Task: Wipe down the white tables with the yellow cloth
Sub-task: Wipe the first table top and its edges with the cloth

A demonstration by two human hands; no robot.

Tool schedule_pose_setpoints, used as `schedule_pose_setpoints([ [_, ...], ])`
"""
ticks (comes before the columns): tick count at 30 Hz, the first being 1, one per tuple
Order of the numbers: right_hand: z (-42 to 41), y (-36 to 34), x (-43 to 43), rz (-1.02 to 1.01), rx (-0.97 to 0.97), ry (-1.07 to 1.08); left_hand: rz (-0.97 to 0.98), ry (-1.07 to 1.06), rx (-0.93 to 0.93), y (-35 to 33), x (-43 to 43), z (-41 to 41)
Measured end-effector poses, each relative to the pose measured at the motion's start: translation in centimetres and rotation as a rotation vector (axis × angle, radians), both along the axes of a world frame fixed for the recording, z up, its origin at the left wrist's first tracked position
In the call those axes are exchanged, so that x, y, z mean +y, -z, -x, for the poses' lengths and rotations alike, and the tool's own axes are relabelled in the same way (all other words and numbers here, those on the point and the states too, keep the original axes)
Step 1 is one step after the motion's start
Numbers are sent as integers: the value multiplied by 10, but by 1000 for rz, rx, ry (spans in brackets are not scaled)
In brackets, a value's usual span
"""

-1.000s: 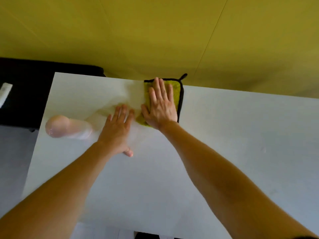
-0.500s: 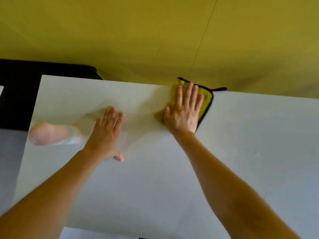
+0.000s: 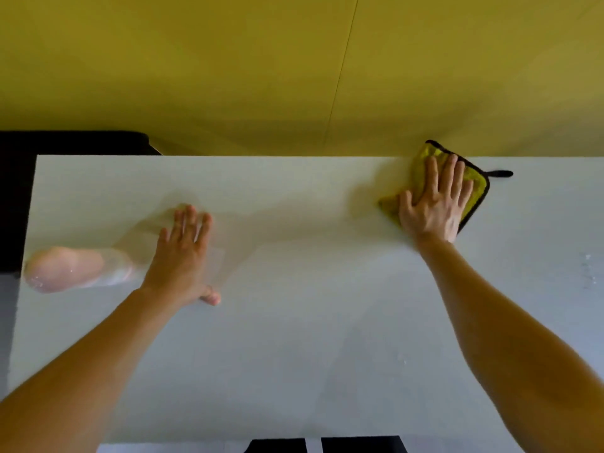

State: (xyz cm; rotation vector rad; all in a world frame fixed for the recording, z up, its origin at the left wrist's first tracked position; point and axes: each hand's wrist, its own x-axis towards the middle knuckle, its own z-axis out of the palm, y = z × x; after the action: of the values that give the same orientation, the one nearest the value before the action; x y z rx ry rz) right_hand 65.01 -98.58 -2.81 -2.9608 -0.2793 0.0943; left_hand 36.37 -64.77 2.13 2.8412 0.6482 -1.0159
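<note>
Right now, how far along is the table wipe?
Early to midway, at a guess. Done: the far strip left of the yellow cloth looks free of droplets. In hand: the right hand presses the cloth flat at the far edge of the white table; the left hand braces flat on it. Left: droplets near the right edge, the near half, and under the pink object.

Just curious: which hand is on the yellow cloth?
The right hand, flat on the yellow cloth; the left hand rests on the bare white table.
</note>
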Motion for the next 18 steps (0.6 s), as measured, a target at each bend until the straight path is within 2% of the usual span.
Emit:
schedule_pose_setpoints([
  [2, 46, 0, 55, -16, 4, -126, -14, 7, 11, -2, -1, -1],
  [5, 135, -1, 149, -69, 20, -620, -66, 28, 32, -4, -4, -4],
  [6, 153, -4, 168, -86, 39, -722, -95, 33, 44, -5, -7, -5],
  [9, 142, -5, 152, -147, 23, -841, -144, 25, 114, -9, -25, -15],
  [11, 102, -1, 94, -152, -12, -776, -106, 66, 129, -13, -43, -29],
  [15, -3, -2, -43, -46, -30, -209, 42, 202, 22, -15, -77, -65],
  [18, -14, -5, -52, -36, -8, 32, 69, 237, -2, -11, -100, -85],
])
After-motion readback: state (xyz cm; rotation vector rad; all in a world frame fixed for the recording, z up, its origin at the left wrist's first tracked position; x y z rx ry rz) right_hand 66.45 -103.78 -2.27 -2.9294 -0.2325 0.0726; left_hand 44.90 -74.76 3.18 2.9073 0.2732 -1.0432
